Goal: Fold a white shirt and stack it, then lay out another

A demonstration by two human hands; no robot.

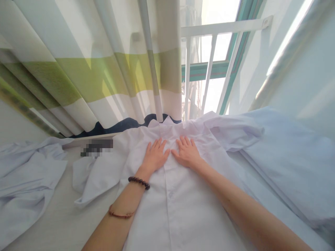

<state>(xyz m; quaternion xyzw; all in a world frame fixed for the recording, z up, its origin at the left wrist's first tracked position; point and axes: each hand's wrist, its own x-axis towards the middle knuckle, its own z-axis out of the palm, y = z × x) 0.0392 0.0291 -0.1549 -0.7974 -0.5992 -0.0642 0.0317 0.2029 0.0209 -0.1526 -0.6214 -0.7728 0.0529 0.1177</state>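
Observation:
A white button-up shirt (154, 209) lies spread out front side up, its collar at the far end and its button strip running down the middle toward me. My left hand (156, 155) rests flat on the upper chest, left of the button strip, with fingers spread. On the other side of the strip, my right hand (186, 152) lies flat too, palm down on the cloth. The thumbs point at each other with a small gap between. One sleeve (104, 170) stretches out to the left; the other sleeve (235, 130) lies bunched to the right.
More white cloth (26, 184) lies crumpled at the left, and a white garment (293, 164) at the right. Behind the shirt hang white-and-green curtains (104, 76), beside a white railing (225, 28) before a window. A blurred-out patch (98, 147) covers something near the left sleeve.

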